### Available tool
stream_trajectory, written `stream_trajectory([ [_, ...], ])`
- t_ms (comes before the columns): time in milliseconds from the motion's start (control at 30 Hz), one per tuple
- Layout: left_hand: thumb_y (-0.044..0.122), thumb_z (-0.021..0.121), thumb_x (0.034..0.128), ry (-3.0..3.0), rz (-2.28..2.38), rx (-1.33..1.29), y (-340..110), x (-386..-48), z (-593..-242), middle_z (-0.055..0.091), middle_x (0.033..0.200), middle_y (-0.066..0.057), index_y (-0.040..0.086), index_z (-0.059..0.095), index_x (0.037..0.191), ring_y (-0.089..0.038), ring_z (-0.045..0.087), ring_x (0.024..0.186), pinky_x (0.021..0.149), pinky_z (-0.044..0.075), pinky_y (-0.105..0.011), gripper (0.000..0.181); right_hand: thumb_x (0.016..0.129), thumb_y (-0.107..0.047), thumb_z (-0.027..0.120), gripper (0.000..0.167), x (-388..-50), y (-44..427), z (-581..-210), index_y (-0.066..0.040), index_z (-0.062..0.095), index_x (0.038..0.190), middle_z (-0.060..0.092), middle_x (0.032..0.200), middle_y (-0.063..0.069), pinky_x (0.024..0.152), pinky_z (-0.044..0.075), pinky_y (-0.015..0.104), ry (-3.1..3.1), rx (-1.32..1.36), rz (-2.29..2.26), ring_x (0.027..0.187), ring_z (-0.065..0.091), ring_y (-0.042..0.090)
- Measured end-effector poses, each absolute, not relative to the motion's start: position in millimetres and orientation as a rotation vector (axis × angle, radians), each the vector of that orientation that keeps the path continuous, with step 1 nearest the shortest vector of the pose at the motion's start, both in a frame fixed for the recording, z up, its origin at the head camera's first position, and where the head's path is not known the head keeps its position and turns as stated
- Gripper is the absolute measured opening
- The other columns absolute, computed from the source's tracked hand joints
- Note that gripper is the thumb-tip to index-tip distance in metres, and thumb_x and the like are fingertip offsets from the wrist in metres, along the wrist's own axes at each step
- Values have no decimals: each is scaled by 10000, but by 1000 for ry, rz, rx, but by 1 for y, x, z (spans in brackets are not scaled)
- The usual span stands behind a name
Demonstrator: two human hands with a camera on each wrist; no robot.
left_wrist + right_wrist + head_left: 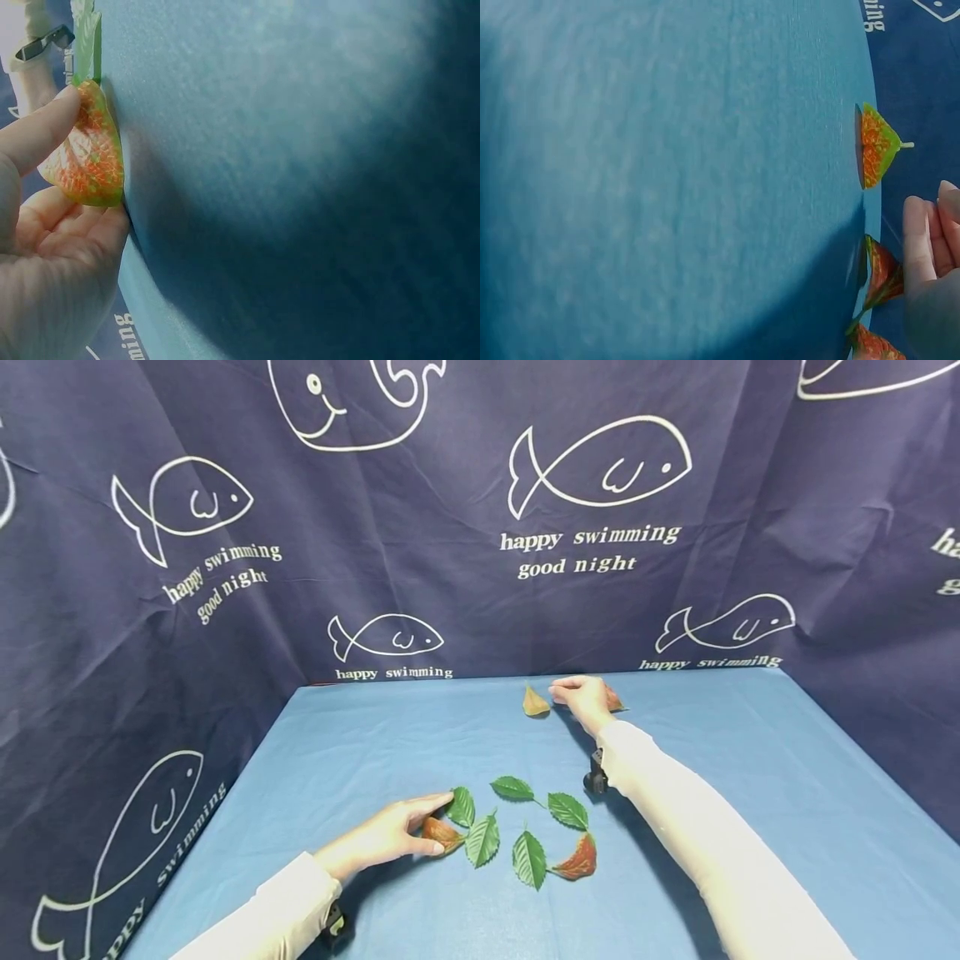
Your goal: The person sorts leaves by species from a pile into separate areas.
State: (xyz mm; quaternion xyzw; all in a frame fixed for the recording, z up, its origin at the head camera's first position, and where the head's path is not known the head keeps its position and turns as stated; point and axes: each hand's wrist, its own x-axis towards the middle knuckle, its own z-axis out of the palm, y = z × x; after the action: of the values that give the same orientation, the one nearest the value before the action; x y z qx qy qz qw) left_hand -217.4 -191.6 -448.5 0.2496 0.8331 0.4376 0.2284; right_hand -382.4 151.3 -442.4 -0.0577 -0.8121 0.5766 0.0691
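A reddish leaf [614, 698] is being partly hidden by the right hand [585, 700], which is itself being cut off in its own wrist view; its nearly straight fingers are being held close to the thumb, leaving a narrow gap. On the blue cloth [360, 735], an orange leaf [442, 835] is being partly covered and straddled by the left hand's [386, 835] widely parted thumb and fingers. One tan leaf [535, 702], five green leaves [529, 860] and one russet leaf [579, 858] are also being shown; fish outlines on the backdrop [465, 577] are being cropped.
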Motion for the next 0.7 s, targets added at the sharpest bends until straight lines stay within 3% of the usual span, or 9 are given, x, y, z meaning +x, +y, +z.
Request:
stream_trajectory([
  [167, 182, 734, 868, 2296, 1195, 700, -191, -216, -447, 312, 1552, -204, 62, 335, 1507, -381, 275, 1435, 1138, 315, -526, 762, 897, -124, 695, 261, -383, 157, -441, 24, 715, 1111, 712, 1059, 203, 796, 601, 328, -2393, -172, 1755, 950, 720, 264],
  [333, 182, 737, 865, 2293, 1209, 705, -192, -217, -449, 318, 1548, -206, 56, 337, 1505, -375, 281, 1434, 1138, 312, -523, 765, 899, -100, 687, 301, -384, 162, -438, 71, 676, 1147, 676, 1118, 264, 793, 603, 305, -2311, -158, 1870, 987, 697, 342],
  [700, 185, 741, 862, 2268, 1232, 674, -191, -219, -452, 313, 1557, -183, 84, 339, 1509, -353, 272, 1444, 1146, 307, -511, 769, 900, -59, 675, 301, -379, 175, -431, 120, 654, 1141, 657, 1098, 314, 747, 610, 304, -2298, -86, 1924, 819, 739, 212],
])
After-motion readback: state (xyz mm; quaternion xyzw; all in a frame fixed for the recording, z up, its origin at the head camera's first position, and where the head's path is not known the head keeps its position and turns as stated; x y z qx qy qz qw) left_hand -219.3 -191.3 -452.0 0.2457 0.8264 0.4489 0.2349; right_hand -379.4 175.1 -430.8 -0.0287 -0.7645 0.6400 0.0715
